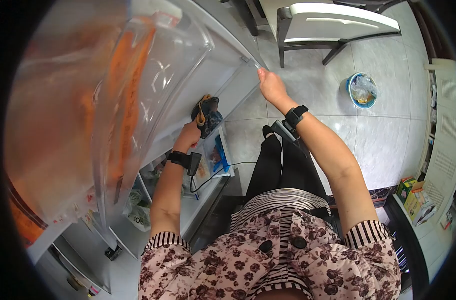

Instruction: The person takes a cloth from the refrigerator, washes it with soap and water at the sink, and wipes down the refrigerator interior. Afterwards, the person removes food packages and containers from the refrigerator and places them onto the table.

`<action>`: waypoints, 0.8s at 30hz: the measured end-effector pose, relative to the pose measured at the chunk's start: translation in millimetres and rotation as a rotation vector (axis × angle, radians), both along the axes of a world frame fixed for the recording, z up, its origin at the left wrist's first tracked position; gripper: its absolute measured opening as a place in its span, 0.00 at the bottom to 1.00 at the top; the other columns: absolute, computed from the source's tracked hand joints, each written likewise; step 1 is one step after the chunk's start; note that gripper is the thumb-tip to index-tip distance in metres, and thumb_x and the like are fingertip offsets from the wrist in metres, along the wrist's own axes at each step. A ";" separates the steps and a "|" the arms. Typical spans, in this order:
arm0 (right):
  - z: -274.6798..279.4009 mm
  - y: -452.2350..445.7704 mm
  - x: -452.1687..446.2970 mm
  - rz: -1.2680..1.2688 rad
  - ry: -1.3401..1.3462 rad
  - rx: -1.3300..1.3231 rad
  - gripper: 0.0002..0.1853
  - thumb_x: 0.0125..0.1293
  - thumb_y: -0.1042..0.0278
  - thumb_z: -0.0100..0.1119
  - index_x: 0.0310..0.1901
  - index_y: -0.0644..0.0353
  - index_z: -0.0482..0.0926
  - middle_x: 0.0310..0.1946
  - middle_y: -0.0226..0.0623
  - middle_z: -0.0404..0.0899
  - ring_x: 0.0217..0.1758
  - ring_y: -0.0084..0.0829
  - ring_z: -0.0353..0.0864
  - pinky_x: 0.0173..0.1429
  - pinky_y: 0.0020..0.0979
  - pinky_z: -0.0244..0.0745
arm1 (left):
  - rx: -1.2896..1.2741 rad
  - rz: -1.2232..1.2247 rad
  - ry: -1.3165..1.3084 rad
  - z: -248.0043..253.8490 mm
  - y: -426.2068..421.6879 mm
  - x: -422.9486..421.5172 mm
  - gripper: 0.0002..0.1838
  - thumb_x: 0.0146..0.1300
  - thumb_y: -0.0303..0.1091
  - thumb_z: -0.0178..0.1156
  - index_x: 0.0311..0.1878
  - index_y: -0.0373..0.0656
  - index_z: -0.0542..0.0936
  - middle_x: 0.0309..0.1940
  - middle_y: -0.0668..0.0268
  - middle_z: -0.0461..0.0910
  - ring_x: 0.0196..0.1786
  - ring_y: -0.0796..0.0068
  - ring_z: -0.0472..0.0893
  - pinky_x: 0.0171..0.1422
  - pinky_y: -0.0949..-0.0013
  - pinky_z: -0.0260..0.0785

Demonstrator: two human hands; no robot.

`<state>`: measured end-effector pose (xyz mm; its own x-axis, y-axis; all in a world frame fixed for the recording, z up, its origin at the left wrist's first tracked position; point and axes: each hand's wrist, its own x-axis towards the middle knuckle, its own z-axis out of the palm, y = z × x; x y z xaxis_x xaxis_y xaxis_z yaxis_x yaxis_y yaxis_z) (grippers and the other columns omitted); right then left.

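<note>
Left hand (188,136) closed on a dark pouch (214,119); right hand (272,87) wrapped around the fridge door's (232,75) edge.
The pouch, by the door's inner side, looks soft and light, probably easiest held by its yellow cord (201,119); the door seems stiff, best gripped at its rim. Counted: one pouch, one door, one waste bin (364,106).

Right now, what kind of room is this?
Probably a kitchen or dining area, maybe in a home: there's an open fridge door, a white-backed chair and a rubbish bin.
</note>
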<state>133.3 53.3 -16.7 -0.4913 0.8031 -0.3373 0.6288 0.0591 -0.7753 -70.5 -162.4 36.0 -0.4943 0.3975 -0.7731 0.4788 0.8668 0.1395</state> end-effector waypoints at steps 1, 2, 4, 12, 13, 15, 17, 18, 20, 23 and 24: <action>0.9 -0.5 -0.4 -0.012 -0.010 -0.001 0.23 0.69 0.52 0.35 0.52 0.60 0.73 0.40 0.52 0.78 0.46 0.52 0.75 0.49 0.47 0.70 | -0.023 0.001 0.018 -1.7 -5.3 -1.6 0.26 0.53 0.19 0.40 0.58 0.45 0.68 0.18 0.52 0.76 0.14 0.62 0.76 0.15 0.63 0.68; 1.4 -1.2 -0.5 -0.024 -0.021 -0.003 0.23 0.69 0.52 0.35 0.52 0.60 0.73 0.40 0.52 0.78 0.46 0.52 0.75 0.49 0.47 0.70 | -0.047 0.003 0.035 -4.0 -10.8 -3.0 0.22 0.54 0.20 0.39 0.53 0.40 0.70 0.17 0.54 0.75 0.14 0.64 0.76 0.14 0.63 0.67; 1.1 0.1 -0.8 0.005 -0.027 -0.011 0.23 0.69 0.52 0.35 0.52 0.59 0.73 0.39 0.52 0.78 0.45 0.53 0.75 0.48 0.48 0.70 | -0.052 0.037 0.024 1.1 -14.7 -2.9 0.18 0.54 0.20 0.40 0.48 0.37 0.72 0.16 0.54 0.75 0.13 0.63 0.75 0.14 0.62 0.67; -5.7 2.6 -1.4 0.044 -0.014 0.003 0.23 0.69 0.53 0.36 0.50 0.62 0.74 0.39 0.56 0.77 0.46 0.55 0.74 0.47 0.49 0.69 | -0.244 -0.021 -0.012 -26.4 -41.0 -24.0 0.12 0.50 0.25 0.46 0.17 0.33 0.75 0.13 0.54 0.74 0.14 0.60 0.75 0.15 0.59 0.62; -11.5 1.8 -1.9 0.034 0.002 -0.024 0.23 0.69 0.54 0.36 0.49 0.62 0.75 0.39 0.56 0.77 0.46 0.55 0.74 0.48 0.49 0.69 | -0.239 -0.006 -0.013 -29.6 -41.6 -27.7 0.12 0.50 0.25 0.46 0.17 0.33 0.75 0.13 0.54 0.74 0.14 0.60 0.75 0.15 0.59 0.62; -21.4 -1.2 -1.4 0.038 0.016 -0.049 0.23 0.69 0.54 0.36 0.49 0.63 0.75 0.39 0.57 0.77 0.46 0.55 0.74 0.48 0.48 0.69 | -0.261 0.041 -0.007 -35.0 -40.9 -34.8 0.13 0.52 0.25 0.43 0.17 0.33 0.74 0.12 0.51 0.73 0.10 0.61 0.71 0.14 0.59 0.60; -24.5 -2.2 -0.5 0.000 0.028 -0.056 0.22 0.69 0.54 0.36 0.48 0.62 0.75 0.39 0.57 0.77 0.46 0.55 0.74 0.48 0.48 0.69 | -0.314 -0.060 0.022 2.5 -19.0 -23.1 0.14 0.53 0.26 0.43 0.18 0.32 0.74 0.15 0.50 0.74 0.11 0.59 0.72 0.15 0.56 0.62; -23.1 -1.4 -0.4 0.008 0.029 -0.050 0.22 0.69 0.54 0.36 0.48 0.62 0.75 0.39 0.57 0.77 0.46 0.55 0.74 0.48 0.48 0.69 | -0.189 -0.037 0.124 21.0 -13.4 -12.9 0.15 0.55 0.29 0.44 0.19 0.31 0.75 0.17 0.48 0.75 0.16 0.56 0.75 0.19 0.54 0.65; -20.3 -1.2 0.3 0.019 0.011 -0.045 0.22 0.69 0.54 0.35 0.45 0.63 0.76 0.37 0.57 0.77 0.43 0.56 0.75 0.46 0.49 0.69 | -0.062 0.001 0.225 21.6 -18.2 -7.9 0.17 0.56 0.32 0.44 0.20 0.31 0.76 0.20 0.47 0.76 0.20 0.52 0.77 0.24 0.52 0.67; -18.6 -0.6 0.8 0.050 0.004 -0.030 0.22 0.69 0.54 0.35 0.41 0.64 0.76 0.34 0.56 0.77 0.40 0.57 0.74 0.43 0.50 0.68 | 0.348 -0.344 0.518 6.1 -31.8 -6.6 0.25 0.60 0.44 0.47 0.24 0.28 0.78 0.25 0.43 0.78 0.31 0.45 0.79 0.39 0.52 0.70; -19.2 -1.5 1.1 0.073 0.003 -0.017 0.22 0.69 0.54 0.35 0.41 0.64 0.76 0.34 0.56 0.77 0.40 0.57 0.74 0.43 0.50 0.68 | 0.280 -0.217 0.359 13.7 -26.9 -3.0 0.28 0.60 0.49 0.47 0.27 0.27 0.78 0.27 0.42 0.78 0.35 0.44 0.78 0.44 0.53 0.69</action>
